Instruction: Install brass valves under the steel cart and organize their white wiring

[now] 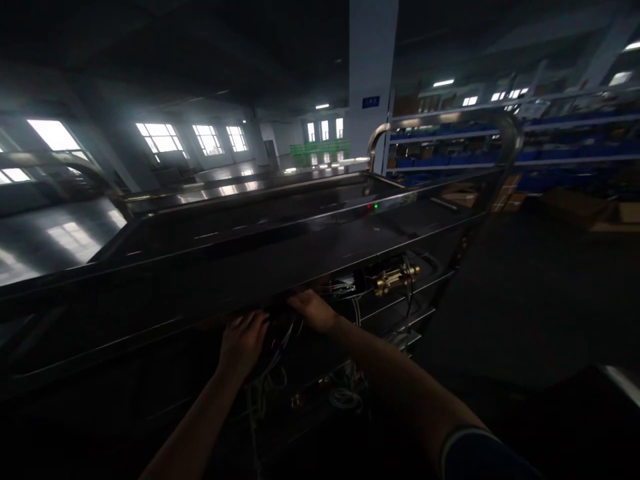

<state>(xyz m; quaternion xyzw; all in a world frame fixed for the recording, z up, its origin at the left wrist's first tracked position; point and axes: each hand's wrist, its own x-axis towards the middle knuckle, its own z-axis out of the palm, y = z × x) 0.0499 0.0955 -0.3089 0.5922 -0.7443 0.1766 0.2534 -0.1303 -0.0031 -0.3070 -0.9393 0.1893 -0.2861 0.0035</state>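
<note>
Smooth metal-looking cart (280,250), polished metal tube handle (514,137), shiny brass-like fittings (394,280), glossy floor (75,239), cloth sleeve (477,457)

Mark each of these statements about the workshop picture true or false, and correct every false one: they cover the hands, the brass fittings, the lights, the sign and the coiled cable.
1. The left hand and right hand are near the lower edge of a dark panel. True.
2. The two hands are clasped together. False: a gap separates them.
3. The brass fittings appear left of both hands. False: they appear to the right.
4. A red light and a green light glow side by side. True.
5. The sign on the pillar is yellow. False: it is blue.
6. A coiled cable shows lower in the picture than both hands. True.
</note>
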